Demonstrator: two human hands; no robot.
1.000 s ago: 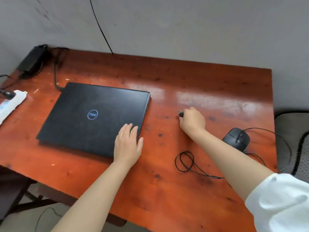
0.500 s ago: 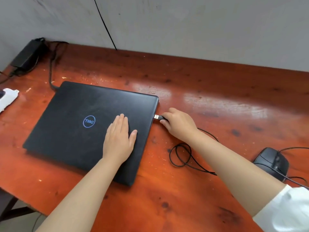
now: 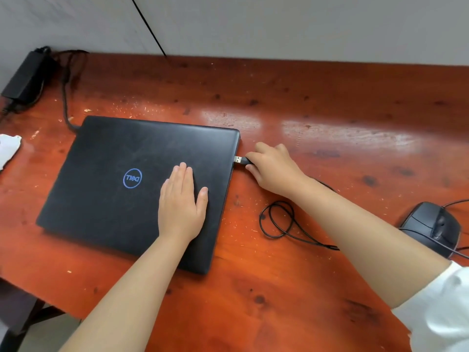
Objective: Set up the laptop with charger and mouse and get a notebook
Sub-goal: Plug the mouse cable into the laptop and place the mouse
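A closed black laptop with a blue logo lies on the red-brown wooden table. My left hand rests flat on its lid, fingers together. My right hand pinches the mouse's USB plug, whose metal tip touches the laptop's right edge. The black mouse sits at the right, its cable looped on the table between mouse and hand. The black charger brick lies at the far left corner, its cord running to the laptop's back left corner. No notebook is in view.
A white object lies at the table's left edge, cut off by the frame. A grey wall stands behind the table, with a thin black wire running down it. The table's near edge drops off at the lower left.
My right hand carried the USB plug leftward from mid-table to the laptop's right edge. My left hand slid further onto the lid. The view shifted left and closer.
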